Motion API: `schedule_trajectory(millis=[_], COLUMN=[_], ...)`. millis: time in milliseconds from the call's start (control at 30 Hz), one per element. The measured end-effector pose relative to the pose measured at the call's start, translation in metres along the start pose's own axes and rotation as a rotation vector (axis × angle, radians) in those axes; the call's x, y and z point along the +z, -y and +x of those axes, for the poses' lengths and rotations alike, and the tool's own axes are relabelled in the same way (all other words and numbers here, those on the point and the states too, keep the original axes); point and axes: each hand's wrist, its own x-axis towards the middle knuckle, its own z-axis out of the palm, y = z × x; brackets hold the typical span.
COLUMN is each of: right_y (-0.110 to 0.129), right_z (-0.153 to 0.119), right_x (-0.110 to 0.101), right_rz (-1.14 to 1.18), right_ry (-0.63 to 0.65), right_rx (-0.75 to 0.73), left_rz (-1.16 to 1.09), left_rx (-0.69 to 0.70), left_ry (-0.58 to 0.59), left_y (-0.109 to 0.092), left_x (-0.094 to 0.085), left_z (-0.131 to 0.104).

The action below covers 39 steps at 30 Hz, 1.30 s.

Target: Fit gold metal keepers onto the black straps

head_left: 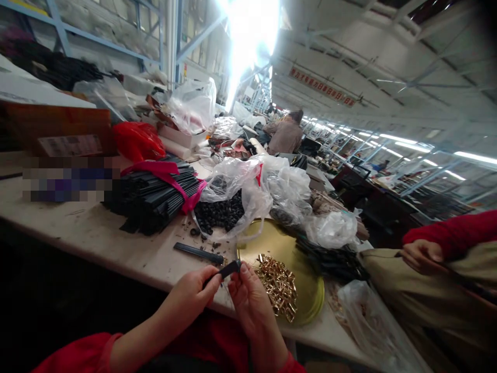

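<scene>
A short black strap (229,269) is stretched between my two hands above the table's front edge. My left hand (197,288) pinches one end, thumb on top. At the other end, the fingers of my right hand (250,294) close round the tip; whether they also hold a small part is hidden. Just beyond lies another black strap (199,253), flat on the table. To the right, gold metal buckle-like pieces (278,288) are heaped on a round gold tray (316,305). Behind the straps, small black loops (221,213) spill from an open clear plastic bag (256,199).
A bundle of black straps (151,194) tied with a pink band lies at the left, near a red bag (137,141) and a cardboard box (58,129). Plastic bags (289,186) crowd the back. A co-worker's hand (423,256) is at the right; another person (285,134) sits farther off.
</scene>
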Motion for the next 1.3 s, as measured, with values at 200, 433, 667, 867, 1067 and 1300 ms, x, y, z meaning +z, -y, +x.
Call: schedule_trajectory(millis=[200, 433, 667, 867, 1067, 1300], right_y=[0.000, -0.001, -0.016, 0.043, 0.058, 0.059], right_z=[-0.015, -0.029, -0.025, 0.012, 0.049, 0.026], right_x=[-0.022, -0.048, -0.049, -0.074, -0.070, -0.057], right_rz=[-0.232, -0.687, -0.648, -1.726, -2.318, -2.037], right_ry=[-0.023, 0.152, 0.145, -0.126, -0.108, 0.139], right_rx=[-0.070, -0.179, -0.197, -0.480, -0.407, -0.466], left_rz=[0.206, 0.327, -0.001, 0.007, 0.022, 0.039], left_rx=[-0.017, 0.014, -0.060, -0.078, -0.062, 0.012], left_ry=[0.073, 0.324, 0.308, 0.222, 0.219, 0.101], left_y=[-0.003, 0.003, 0.013, 0.025, 0.027, 0.013], left_x=[0.005, 0.004, 0.017, 0.017, 0.023, 0.020], left_z=[-0.014, -0.016, -0.007, 0.015, 0.025, 0.023])
